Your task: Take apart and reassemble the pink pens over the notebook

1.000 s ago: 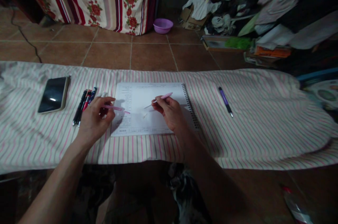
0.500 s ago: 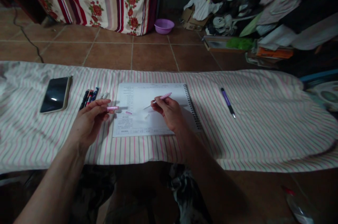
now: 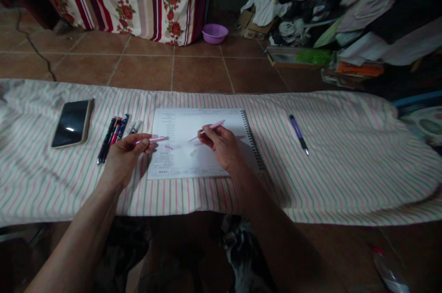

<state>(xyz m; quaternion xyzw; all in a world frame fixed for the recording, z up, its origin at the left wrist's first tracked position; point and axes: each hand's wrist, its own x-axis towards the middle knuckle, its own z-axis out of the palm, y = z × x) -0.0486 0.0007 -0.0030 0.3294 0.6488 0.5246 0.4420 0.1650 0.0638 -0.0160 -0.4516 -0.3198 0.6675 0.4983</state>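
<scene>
Left hand (image 3: 127,151) shifted, pinching a slender pink tube (image 3: 158,139).

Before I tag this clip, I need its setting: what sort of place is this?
Probably a room in a home: a floral, striped fabric curtain hangs near a round purple basin on brown floor tiles, and a white fabric garment drapes a brown cardboard box.

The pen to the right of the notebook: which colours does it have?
The pen is purple with a black grip and silvery tip, seen best in the head view.
</scene>
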